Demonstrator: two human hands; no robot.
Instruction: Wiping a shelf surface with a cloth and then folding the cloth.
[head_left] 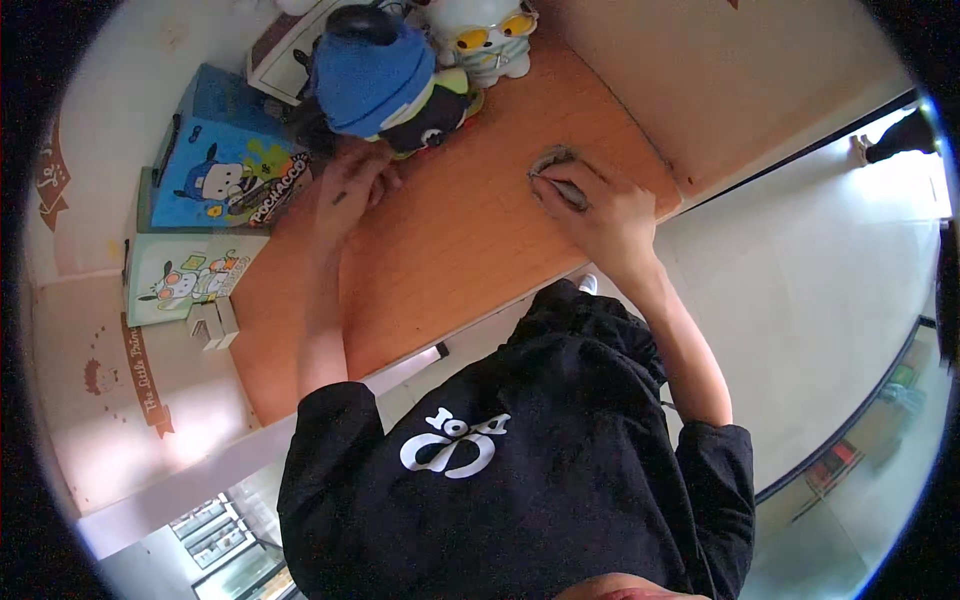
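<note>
My right hand is over the right part of the wooden table top. Its thumb and forefinger are pinched together at a small dark grey, ring-like round thing; whether that is a loose ring or the rim of a hole in the wood, I cannot tell. What sits between the fingertips is too small to name. On the left, my left hand is smeared by motion. It hovers or rests just below a plush toy with a blue knitted hat; whether it touches the toy cannot be made out.
Beside the plush toy stands a white figure with yellow glasses. A blue cartoon box and a pale green one lean along the left wall, with a small white block-like item near them. Walls border the table's left and far sides.
</note>
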